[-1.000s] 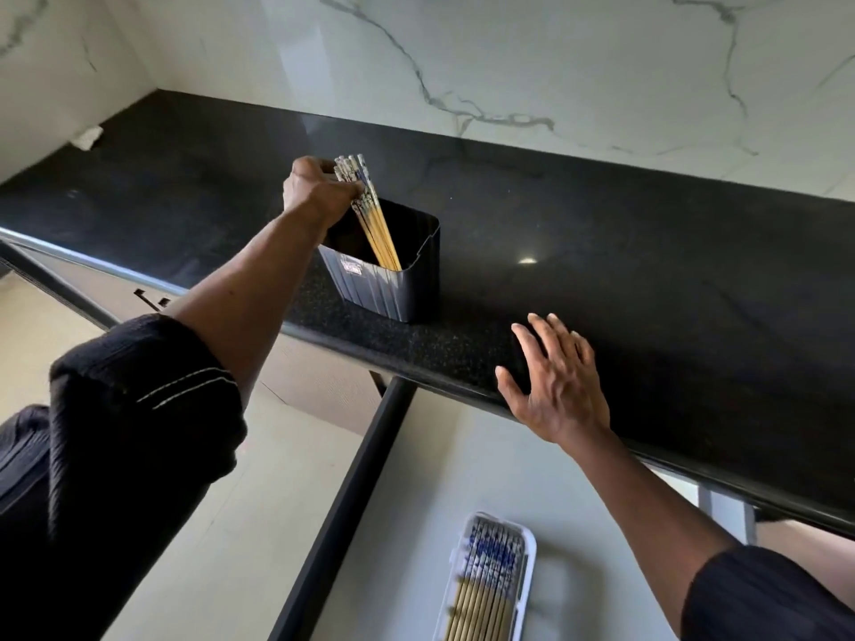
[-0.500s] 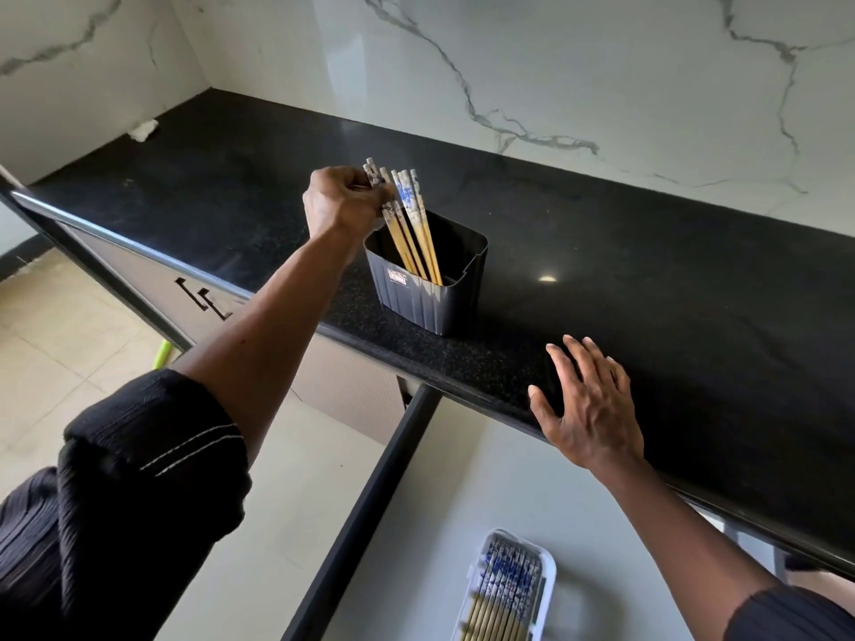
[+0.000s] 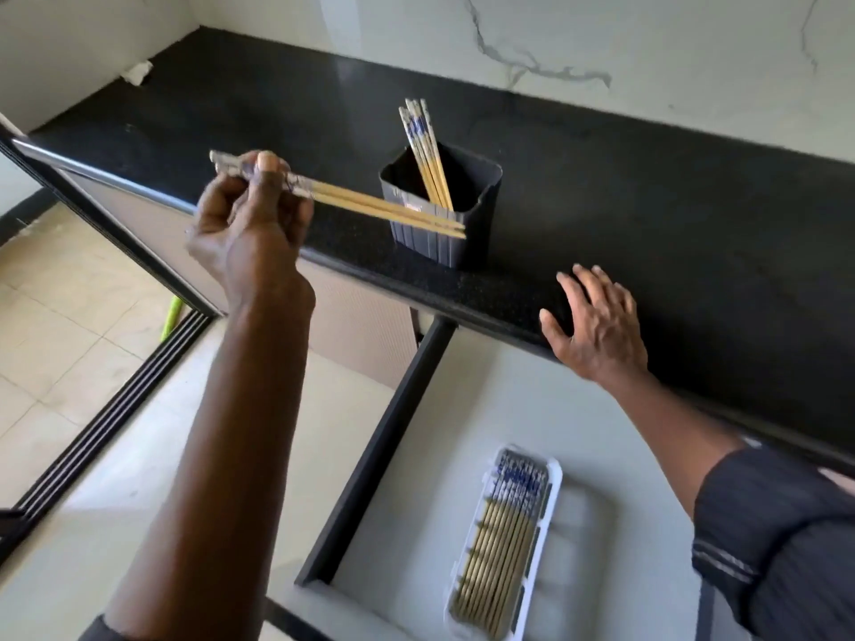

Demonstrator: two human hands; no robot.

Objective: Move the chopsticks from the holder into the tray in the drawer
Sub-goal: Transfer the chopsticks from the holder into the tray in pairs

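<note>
Left hand point(image 3: 250, 233) gripped a few pale bamboo chopsticks point(image 3: 384, 210) by their blue-patterned tops. They were held nearly level over the front edge of the black speckled stone tabletop point(image 3: 647, 201), with their tips crossing the dark grey ribbed plastic holder point(image 3: 481, 210). More matching chopsticks point(image 3: 423, 145) leaned inside that holder. Right hand point(image 3: 597, 326) lay open, fingers spread flat on the tabletop edge. Below, a white plastic tray point(image 3: 555, 478) in the open pale drawer point(image 3: 601, 455) held a row of chopsticks point(image 3: 504, 538).

Two bamboo chopsticks point(image 3: 384, 209) with blue-patterned tops lie nearly level, pinched in the left hand point(image 3: 250, 233), tips in front of the dark ribbed holder point(image 3: 416, 238) on the worktop point(image 3: 647, 201). Leaning chopsticks point(image 3: 423, 145) stand inside it. A row of chopsticks point(image 3: 502, 548) fills the white tray point(image 3: 553, 478) in the open drawer point(image 3: 462, 409).
</note>
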